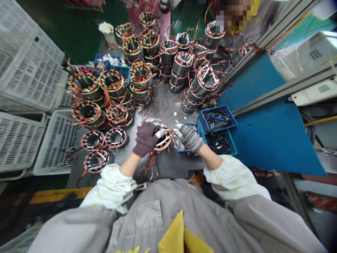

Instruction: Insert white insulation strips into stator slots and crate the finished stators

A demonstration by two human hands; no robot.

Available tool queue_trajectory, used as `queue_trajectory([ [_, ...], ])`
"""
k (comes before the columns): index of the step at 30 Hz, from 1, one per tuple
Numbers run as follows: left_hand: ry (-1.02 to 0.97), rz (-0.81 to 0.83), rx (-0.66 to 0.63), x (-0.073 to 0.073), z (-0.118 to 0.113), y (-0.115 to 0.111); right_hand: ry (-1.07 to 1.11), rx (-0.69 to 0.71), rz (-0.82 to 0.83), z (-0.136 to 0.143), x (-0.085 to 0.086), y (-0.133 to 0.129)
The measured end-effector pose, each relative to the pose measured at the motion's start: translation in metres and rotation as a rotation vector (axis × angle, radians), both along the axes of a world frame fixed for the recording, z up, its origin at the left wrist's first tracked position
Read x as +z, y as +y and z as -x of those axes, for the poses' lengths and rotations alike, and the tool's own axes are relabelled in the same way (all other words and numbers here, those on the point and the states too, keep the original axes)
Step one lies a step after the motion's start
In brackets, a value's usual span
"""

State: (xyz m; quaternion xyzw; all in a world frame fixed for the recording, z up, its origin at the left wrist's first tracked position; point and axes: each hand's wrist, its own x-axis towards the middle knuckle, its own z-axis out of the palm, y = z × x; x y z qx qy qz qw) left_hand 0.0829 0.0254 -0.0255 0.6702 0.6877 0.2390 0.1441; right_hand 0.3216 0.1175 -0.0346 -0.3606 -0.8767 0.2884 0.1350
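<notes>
A motor stator (163, 144) with copper windings and white insulation stands on the table in front of me, with loose copper leads (152, 161) hanging from its near side. My left hand (146, 138), in a dark purple knitted glove, grips the stator's left rim, thumb over the top. At its right edge my right hand (189, 137), in a grey glove, has its fingers pinched together close to some wires. What lies between those fingertips is too small to make out. Under my right hand is a small blue tray (181, 147) with pale pieces, partly hidden.
Stacked stators (86, 86) crowd the left, with more stators (201, 84) at the back right. Blue bins (231, 123) of dark sleeves stand right, beside a blue panel (273, 130). White crates (59, 140) line the left. Across the table a person (150, 10) stands.
</notes>
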Motion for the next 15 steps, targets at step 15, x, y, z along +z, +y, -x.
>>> queue_trajectory([
  [15, -0.030, 0.074, 0.024, 0.001, 0.002, 0.002, 0.393, -0.243, 0.285, 0.025, -0.008, -0.013],
])
